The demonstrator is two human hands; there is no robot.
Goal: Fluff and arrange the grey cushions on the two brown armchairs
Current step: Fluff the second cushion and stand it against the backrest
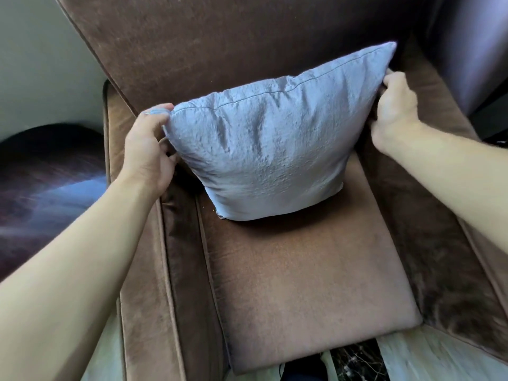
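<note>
On the seat of the brown armchair [316, 273] stands the grey cushion [264, 149], upright, bottom edge on the seat pad, top leaning toward the backrest, tilted so its right top corner sits higher. Left hand [149, 149] pinches the upper left corner, fingers [158, 110] closed on the fabric there. Right hand [393, 108] grips the right side edge near the upper corner, fingers wrapped around it and partly hidden behind.

Step in hand, my read: squaring and plumping the cushion against the back. To do it well: press both sides inward to push filling to the middle, tug the corners out to points, level the top seam, centre it between the armrests, let it rest back.

Cushion cover: shiny, satin-like, finely ribbed weave, wrinkled, piped seam along the top; fill looks soft and slumped, narrower at the base. Armchair: velvet-like nap, darker on the arms, flat rectangular seat pad with rounded front corners. Second armchair not clearly in view.
</note>
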